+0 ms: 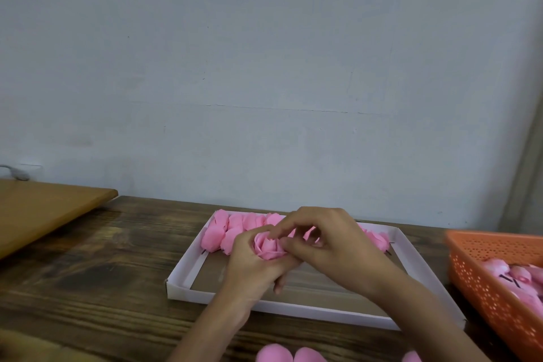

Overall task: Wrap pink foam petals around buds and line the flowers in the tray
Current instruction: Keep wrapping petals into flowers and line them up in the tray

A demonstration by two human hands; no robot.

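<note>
Above the white cardboard tray, my left hand grips a pink foam flower from below, fingers curled round it. My right hand reaches over from the right, and its fingertips pinch the flower's outer petals at the top and right side. A row of finished pink flowers lies along the tray's far edge, partly hidden behind both hands. The near part of the tray shows bare brown cardboard.
An orange perforated basket with pink buds stands at the right. Loose pink petals lie at the table's near edge. A lighter wooden board sits at the far left of the dark wooden table. A wall is close behind.
</note>
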